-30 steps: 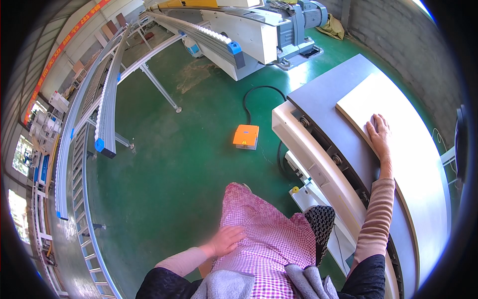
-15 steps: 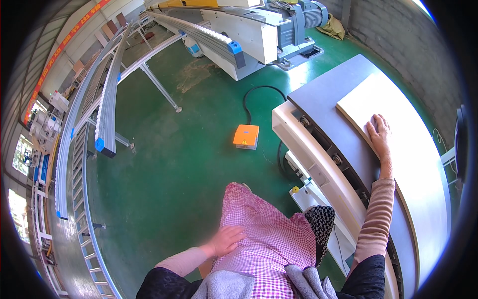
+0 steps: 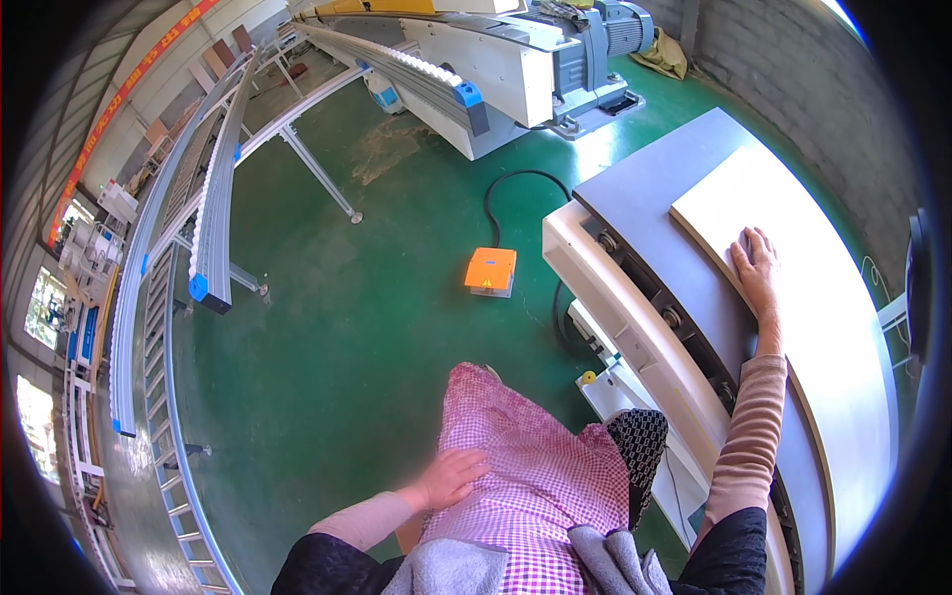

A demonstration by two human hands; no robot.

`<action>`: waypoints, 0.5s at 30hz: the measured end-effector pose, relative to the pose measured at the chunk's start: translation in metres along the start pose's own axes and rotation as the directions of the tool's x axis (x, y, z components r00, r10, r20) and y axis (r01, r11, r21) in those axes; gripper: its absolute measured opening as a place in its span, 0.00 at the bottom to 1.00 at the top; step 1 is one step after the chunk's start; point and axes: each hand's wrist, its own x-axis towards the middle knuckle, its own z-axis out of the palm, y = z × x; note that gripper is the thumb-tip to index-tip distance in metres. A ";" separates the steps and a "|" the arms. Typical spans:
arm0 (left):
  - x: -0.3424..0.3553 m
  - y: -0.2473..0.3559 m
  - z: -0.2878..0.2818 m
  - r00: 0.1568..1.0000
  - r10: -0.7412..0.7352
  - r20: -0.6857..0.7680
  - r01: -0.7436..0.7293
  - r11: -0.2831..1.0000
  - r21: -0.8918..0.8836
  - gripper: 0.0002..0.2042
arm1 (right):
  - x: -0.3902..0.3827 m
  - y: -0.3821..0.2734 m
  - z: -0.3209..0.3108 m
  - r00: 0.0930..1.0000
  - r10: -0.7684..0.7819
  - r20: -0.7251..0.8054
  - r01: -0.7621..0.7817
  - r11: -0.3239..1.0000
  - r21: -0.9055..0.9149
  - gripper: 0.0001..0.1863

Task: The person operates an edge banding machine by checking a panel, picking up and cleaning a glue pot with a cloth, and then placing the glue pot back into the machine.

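My right hand [image 3: 758,268] lies flat near the left edge of a long white board [image 3: 833,327], fingers stretched out on its top face. The board rests on the grey bed [image 3: 650,188] of a machine with a cream-coloured side frame [image 3: 635,327]. Rollers or wheels show in the dark gap along the bed's edge. My left hand [image 3: 455,478] rests on the pink checked apron [image 3: 526,446] over my lap, fingers laid out loosely with nothing in them.
An orange foot-pedal box [image 3: 491,270] with a black cable sits on the green floor. Roller conveyor rails [image 3: 213,238] on metal legs run along the left. Ahead is a white machine with a grey motor [image 3: 625,28]. A grey block wall [image 3: 793,89] rises at the right.
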 end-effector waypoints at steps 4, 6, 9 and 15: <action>0.000 -0.001 0.001 1.000 -0.004 0.011 0.004 1.000 0.003 0.29 | 0.000 0.002 0.000 1.000 -0.004 -0.002 0.004 1.000 0.000 0.33; 0.000 0.000 0.000 1.000 -0.008 0.013 0.008 1.000 0.001 0.29 | 0.001 0.002 0.000 1.000 -0.012 0.001 0.012 1.000 -0.011 0.33; 0.000 0.001 0.000 1.000 -0.014 0.016 0.014 1.000 0.001 0.29 | -0.001 -0.003 -0.003 1.000 0.001 0.004 -0.001 1.000 -0.010 0.33; 0.000 0.000 0.000 1.000 -0.012 0.006 0.012 1.000 -0.003 0.29 | -0.001 -0.003 -0.003 1.000 -0.003 0.003 0.003 1.000 -0.001 0.33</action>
